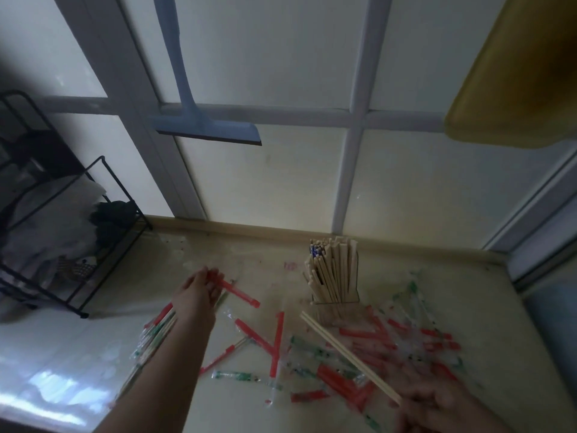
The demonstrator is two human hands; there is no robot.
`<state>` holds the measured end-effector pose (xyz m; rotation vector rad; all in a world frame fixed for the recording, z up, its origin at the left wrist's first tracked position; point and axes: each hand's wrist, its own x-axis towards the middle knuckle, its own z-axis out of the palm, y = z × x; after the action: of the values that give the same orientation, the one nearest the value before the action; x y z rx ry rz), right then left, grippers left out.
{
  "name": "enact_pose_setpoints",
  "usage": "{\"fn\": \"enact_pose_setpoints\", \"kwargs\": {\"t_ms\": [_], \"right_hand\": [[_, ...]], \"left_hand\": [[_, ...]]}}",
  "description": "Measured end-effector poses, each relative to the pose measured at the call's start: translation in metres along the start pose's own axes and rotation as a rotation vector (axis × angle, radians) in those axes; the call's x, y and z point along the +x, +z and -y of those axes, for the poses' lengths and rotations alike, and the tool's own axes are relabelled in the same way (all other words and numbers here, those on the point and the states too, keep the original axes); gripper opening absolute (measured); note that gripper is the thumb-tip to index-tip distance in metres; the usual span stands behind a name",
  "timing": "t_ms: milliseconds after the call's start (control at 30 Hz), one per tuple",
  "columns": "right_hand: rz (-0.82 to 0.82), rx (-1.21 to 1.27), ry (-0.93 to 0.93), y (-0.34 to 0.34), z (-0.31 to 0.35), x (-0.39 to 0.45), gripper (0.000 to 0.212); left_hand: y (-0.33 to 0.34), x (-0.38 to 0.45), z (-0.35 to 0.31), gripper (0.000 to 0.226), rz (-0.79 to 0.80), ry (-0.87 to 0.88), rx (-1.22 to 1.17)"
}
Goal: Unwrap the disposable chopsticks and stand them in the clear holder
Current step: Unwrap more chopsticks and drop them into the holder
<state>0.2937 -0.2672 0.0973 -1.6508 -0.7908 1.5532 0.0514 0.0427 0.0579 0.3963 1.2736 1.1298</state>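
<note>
On the desk [390, 267], the clear holder [335, 307] stands already packed with sticks. The right hand [427, 404] grips an unwrapped pair of chopsticks [346, 351], its long axis pointing toward 11 o'clock, tips just short of the holder's base. The left hand [195, 292], at 9 o'clock, seems to hold a red wrapped pair [239, 290], though blur hides the fingers.

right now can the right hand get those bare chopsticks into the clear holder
Probably yes. The right hand grips the bare chopsticks, tips aimed toward the clear holder; only flat wrappers lie between. The holder already looks crowded, so slotting may be tight.
</note>
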Motion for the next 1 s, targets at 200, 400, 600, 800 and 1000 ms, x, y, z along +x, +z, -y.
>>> {"fn": "enact_pose_setpoints", "kwargs": {"t_ms": [200,400,600,800,1000], "right_hand": [[0.04,0.244,0.093,-0.018,0.012,0.007,0.065],[0.036,0.097,0.071,-0.021,0.026,0.018,0.07],[-0.01,-0.057,0.011,-0.018,0.047,0.031,0.016],[-0.196,0.032,-0.196,-0.03,0.081,0.035,0.023],[-0.405,0.369,-0.525,-0.014,0.111,0.055,0.05]], "left_hand": [[-0.037,0.013,0.088,0.031,0.005,0.08,0.731],[-0.031,-0.027,0.066,0.029,0.05,0.578,1.02],[0.027,-0.102,0.025,0.03,0.951,1.659,1.422],[0.049,-0.107,0.041,0.024,1.152,1.419,1.414],[0.058,-0.13,0.065,0.025,0.909,1.059,0.994]]}}
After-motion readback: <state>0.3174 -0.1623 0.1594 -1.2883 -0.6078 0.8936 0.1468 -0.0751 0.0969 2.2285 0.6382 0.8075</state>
